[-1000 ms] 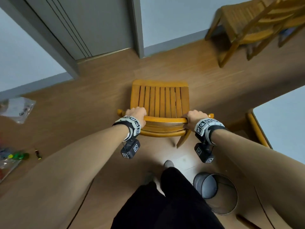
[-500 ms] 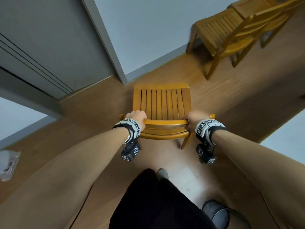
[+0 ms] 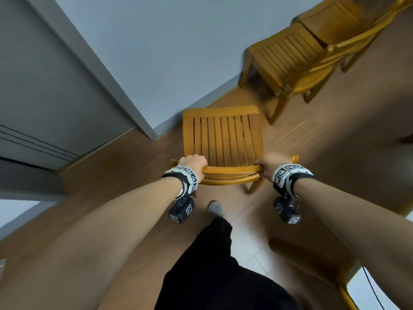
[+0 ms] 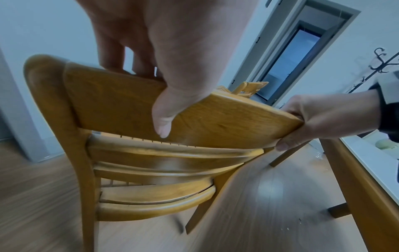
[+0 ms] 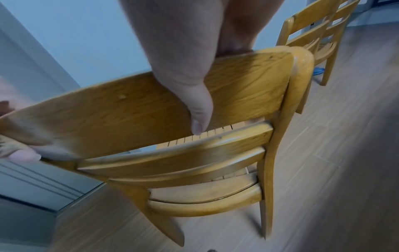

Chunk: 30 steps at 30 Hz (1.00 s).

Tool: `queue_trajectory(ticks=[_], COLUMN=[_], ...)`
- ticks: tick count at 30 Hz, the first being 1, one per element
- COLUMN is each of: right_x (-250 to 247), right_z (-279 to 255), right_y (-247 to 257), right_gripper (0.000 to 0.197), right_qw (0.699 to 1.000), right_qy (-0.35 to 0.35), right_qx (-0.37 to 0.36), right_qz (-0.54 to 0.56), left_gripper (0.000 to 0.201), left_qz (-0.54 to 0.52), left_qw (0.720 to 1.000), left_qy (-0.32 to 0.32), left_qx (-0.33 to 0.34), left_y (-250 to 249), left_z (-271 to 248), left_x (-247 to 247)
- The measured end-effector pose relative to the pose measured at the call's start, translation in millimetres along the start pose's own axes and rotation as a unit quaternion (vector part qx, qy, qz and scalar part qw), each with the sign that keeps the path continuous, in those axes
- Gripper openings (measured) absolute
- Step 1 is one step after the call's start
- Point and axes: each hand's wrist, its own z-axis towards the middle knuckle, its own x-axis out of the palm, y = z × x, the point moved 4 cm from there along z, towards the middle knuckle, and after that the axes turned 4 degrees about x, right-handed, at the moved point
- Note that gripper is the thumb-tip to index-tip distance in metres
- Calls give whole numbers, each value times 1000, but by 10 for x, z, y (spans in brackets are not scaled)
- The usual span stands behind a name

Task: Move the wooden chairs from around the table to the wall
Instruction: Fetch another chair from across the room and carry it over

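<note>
A wooden chair with a slatted seat stands in front of me, its seat facing the pale wall. My left hand grips the left end of its top back rail, thumb on the near face. My right hand grips the right end of the same rail, thumb down the near face. Both wrist views show the ladder back and rear legs from behind. A second wooden chair stands by the wall at the upper right, with another behind it.
A grey door and frame fill the left, with the frame's corner post near the chair's front left. The table's wooden edge runs along my right side. My leg in black trousers is just behind the chair on the wood floor.
I have carried the chair forward and turned right: the wall and the other chairs are closer, the door has slid left, and the bin at my feet has left view. Both hands kept their grip.
</note>
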Motion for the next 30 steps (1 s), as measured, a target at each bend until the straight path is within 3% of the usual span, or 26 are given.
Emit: queue_trajectory(ticks=[13,19,23,30], right_x=[-1158,-1604,-1923,-2209], right_z=[1501,2216,2627,2986], right_y=[-537,-1025,-1332,-1706], right_gripper=[18,11,17,21], right_qw=[999,993,987,983], right_qy=[-14,-27,-19,-24], right_qx=[-33,-86,-126,-145], right_qz=[-39,-74,-93,-114], left_gripper=[9,5,8,6], left_qz=[-1,-30,-52,-93], left_qw=[1000,998,994,986], left_qy=[-5,-21,-22,-37], left_qx=[-14,-55,-91,-130], left_y=[16,-345,-595,-946], left_z=[1441,2012,2341,2692], left_x=[-1140,-1462,-1698,-1869])
